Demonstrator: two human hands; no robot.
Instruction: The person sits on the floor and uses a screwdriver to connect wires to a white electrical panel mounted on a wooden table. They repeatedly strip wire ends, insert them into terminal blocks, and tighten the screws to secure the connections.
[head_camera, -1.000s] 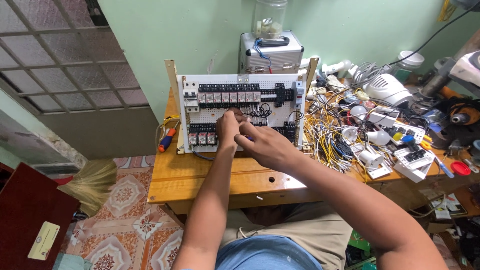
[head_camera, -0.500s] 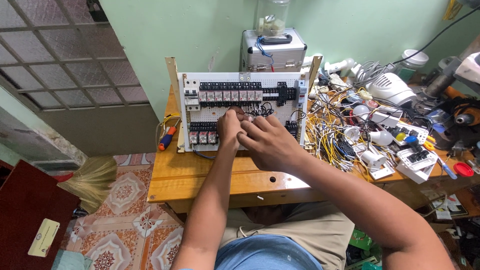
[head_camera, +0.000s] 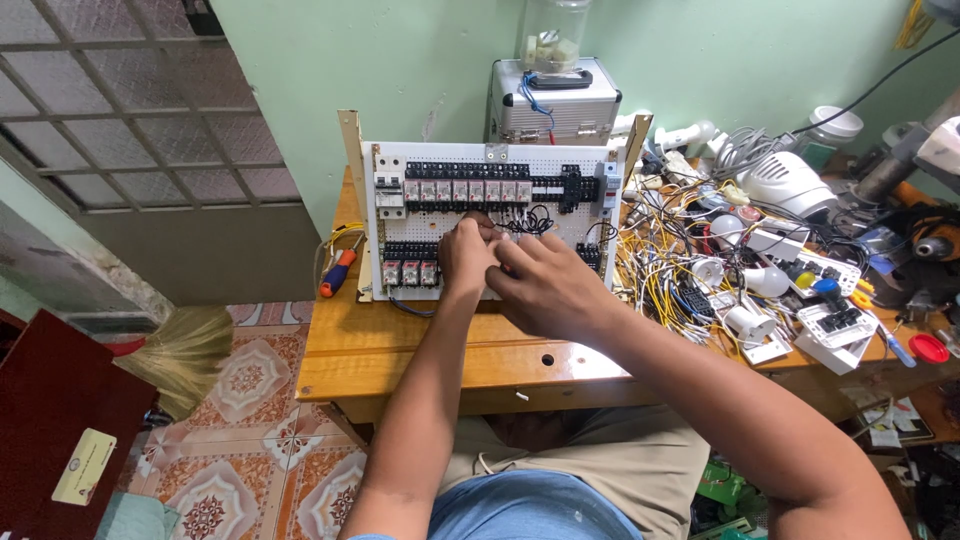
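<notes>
Both hands unmoved since earlier frame: left hand (head_camera: 466, 257), right hand (head_camera: 545, 285) pinched together on panel (head_camera: 490, 222) wiring (what they grip unclear); screwdriver (head_camera: 337, 273) left of them.

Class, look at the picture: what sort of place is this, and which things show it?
Probably a home electrical workshop: a relay wiring panel stands on a wooden bench, beside a heap of loose wires and a metal tool case.

The table (head_camera: 400, 350) is varnished wood, smooth with a soft sheen. On it stands a matt white perforated panel (head_camera: 560, 225) carrying glossy black plastic relays (head_camera: 465, 188). Behind the panel sits a ribbed, dull-shining metal case (head_camera: 555, 105); left of it, a screwdriver (head_camera: 337, 273) with an orange plastic handle.
</notes>
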